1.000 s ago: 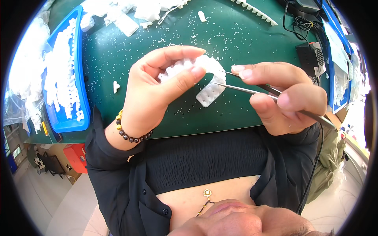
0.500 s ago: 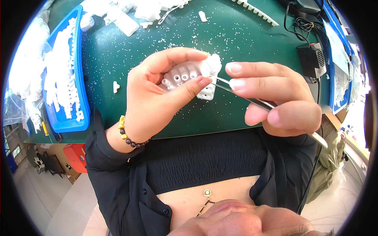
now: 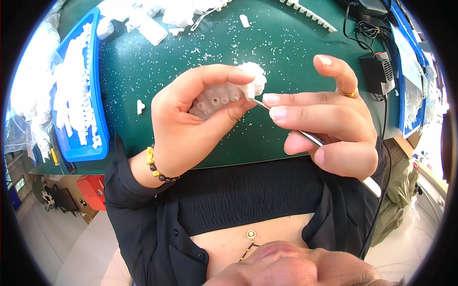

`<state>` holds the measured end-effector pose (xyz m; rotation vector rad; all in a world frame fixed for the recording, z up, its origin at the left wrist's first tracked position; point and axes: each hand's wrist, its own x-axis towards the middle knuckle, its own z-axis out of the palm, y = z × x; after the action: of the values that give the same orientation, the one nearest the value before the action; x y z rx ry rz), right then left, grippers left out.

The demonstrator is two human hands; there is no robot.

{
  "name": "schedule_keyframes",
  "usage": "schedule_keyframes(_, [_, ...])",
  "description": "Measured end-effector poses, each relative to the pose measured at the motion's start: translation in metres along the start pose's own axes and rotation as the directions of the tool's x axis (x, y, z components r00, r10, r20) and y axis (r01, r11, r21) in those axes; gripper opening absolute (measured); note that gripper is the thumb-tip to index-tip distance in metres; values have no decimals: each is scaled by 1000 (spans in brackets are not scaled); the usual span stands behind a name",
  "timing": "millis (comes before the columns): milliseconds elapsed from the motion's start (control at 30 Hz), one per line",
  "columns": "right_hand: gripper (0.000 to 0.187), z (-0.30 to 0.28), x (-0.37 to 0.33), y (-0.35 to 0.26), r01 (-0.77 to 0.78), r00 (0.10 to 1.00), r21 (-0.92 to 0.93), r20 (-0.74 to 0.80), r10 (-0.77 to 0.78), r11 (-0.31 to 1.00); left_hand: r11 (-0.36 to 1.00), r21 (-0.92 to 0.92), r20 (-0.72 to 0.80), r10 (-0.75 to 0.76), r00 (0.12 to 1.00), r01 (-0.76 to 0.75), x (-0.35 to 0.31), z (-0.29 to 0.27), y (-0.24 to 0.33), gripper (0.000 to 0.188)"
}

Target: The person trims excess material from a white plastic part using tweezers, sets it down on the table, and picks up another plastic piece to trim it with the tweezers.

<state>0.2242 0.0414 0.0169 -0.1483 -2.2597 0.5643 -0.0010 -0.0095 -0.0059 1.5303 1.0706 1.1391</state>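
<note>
My left hand [image 3: 179, 124] is closed around a white moulded piece [image 3: 214, 101] with rows of short hollow round studs. A lumpy white end [image 3: 256, 78] sticks out past the fingertips, and much of the piece is hidden by the palm and thumb. In my right hand [image 3: 334, 117] is a pair of metal tweezers [image 3: 310, 137], pinched between thumb and fingers, with the index finger raised. Their tip meets the piece beside my left thumb tip; whether they grip a part there I cannot tell.
White crumbs are scattered over the green table [image 3: 138, 138]. A blue tray [image 3: 86, 153] of white parts stands at the left, another blue tray [image 3: 409, 117] at the right. White parts [image 3: 148, 28] and a toothed strip [image 3: 310, 14] lie far off. A black adapter [image 3: 374, 74] has cables.
The white piece has tilted in my left hand, and its lower perforated part is now hidden. The tweezers' tips have come together and steepened. My right index finger has lifted away.
</note>
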Motion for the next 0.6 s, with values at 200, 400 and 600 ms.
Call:
schedule_keyframes(200, [29, 5, 1, -2, 38, 999, -105, -25, -41, 994, 998, -44, -103, -48, 994, 43, 1, 6, 1, 28])
schedule_keyframes(400, [32, 17, 0, -3, 121, 987, -215, -77, -141, 969, 997, 52, -27, -47, 999, 49, -1, 1, 1, 30])
schedule_keyframes(600, [34, 22, -6, -3, 284, 950, -457, 14, -313, 843, 996, 43, -11, -82, 997, 82, -2, 1, 4, 30])
